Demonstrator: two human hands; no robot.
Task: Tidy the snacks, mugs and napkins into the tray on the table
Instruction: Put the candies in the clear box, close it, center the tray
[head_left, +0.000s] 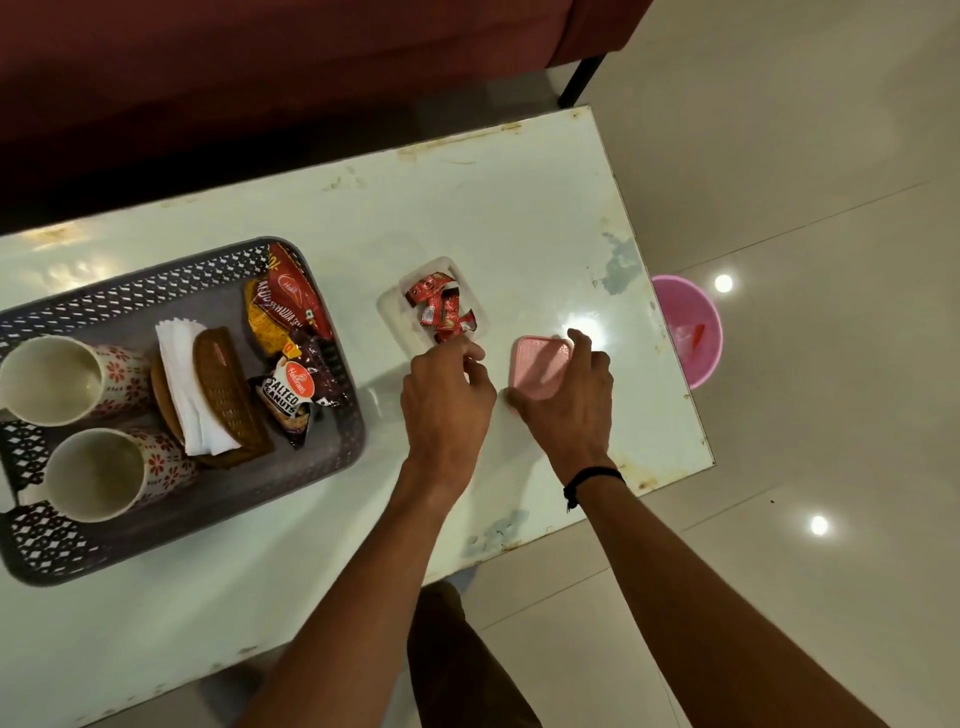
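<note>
Toward the bench's (519, 218) right edge, the right hand (569, 402) has its fingers clamped on the pink lid (540, 366), best set squarely over the clear sachet box (434, 306) that the left hand's (447, 402) loosely curled fingers touch, then carried to the tray (322, 457).

Dim, ceiling-light glare on table (519, 218)

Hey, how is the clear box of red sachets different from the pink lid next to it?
The clear box is see-through, open on top and full of red sachets; the pink lid is opaque and holds nothing. The left hand reaches the box's near edge, while the right hand grips the lid. Both are squarish with rounded corners, on the table outside the tray.
</note>
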